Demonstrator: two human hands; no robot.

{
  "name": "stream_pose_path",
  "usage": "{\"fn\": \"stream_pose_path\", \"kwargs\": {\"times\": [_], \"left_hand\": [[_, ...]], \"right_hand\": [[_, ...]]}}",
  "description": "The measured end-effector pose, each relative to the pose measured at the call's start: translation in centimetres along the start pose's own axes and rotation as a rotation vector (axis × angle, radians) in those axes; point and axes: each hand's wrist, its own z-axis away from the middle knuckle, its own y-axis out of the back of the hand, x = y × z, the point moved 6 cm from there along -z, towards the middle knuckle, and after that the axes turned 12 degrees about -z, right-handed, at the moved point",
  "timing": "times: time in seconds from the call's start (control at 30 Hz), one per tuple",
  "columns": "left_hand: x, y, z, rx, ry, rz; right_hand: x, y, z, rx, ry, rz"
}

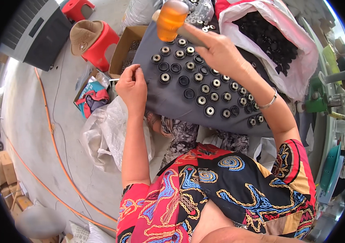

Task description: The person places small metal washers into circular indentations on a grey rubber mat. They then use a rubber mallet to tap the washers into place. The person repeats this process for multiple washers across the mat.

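Note:
My right hand [224,53] grips the handle of a mallet with a translucent orange head [171,22], raised over the far part of a grey cloth-covered table [162,103]. My left hand [132,86] is closed at the table's left edge, fingertips pinched together; whatever they hold, if anything, is too hidden to name. Spread over the cloth are several small black round parts with shiny metal bearings [201,100] in them. Among these lie several black rings [188,93] with no metal centre showing.
A white sack of black pieces [271,40] lies open at the far right. Beyond my left hand are a cardboard box [119,50] and a red stool [105,40] bearing a hat [85,35]. Clear plastic bags [107,133] and an orange hose [55,141] lie on the floor. Green machinery [316,99] stands right.

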Motion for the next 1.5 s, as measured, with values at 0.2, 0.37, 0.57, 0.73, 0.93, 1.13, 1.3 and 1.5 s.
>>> {"fn": "stream_pose_path", "kwargs": {"times": [0.2,0.37,0.57,0.73,0.93,1.13,1.3,1.5], "left_hand": [[0.5,0.2,0.1,0.007,-0.029,0.002],[0.1,-0.1,-0.1,0.007,0.009,0.057],[0.4,-0.2,-0.1,0.002,-0.011,0.007],[-0.1,-0.2,-0.1,0.028,-0.012,0.033],[-0.4,-0.2,0.1,0.056,0.034,0.036],[-0.3,-0.4,0.2,0.055,0.001,0.011],[0.0,-1.4,0.0,0.026,-0.023,-0.023],[-1.9,-2.6,0.1,0.006,-0.054,-0.145]], "right_hand": [[0.8,-2.1,0.4,-0.044,-0.041,0.018],[-2.3,0.1,0.5,0.037,0.06,-0.091],[-1.6,-3.6,0.4,-0.162,-0.065,-0.02],[-1.7,-0.9,1.0,-0.023,0.005,-0.175],[-4.6,0.2,5.9,-0.034,0.133,-0.063],[-2.9,-2.0,7.0,-0.133,0.008,-0.111],[-3.2,-2.4,7.8,-0.126,0.003,-0.017],[0.0,-0.7,11.2,-0.048,-0.109,-0.343]]}}
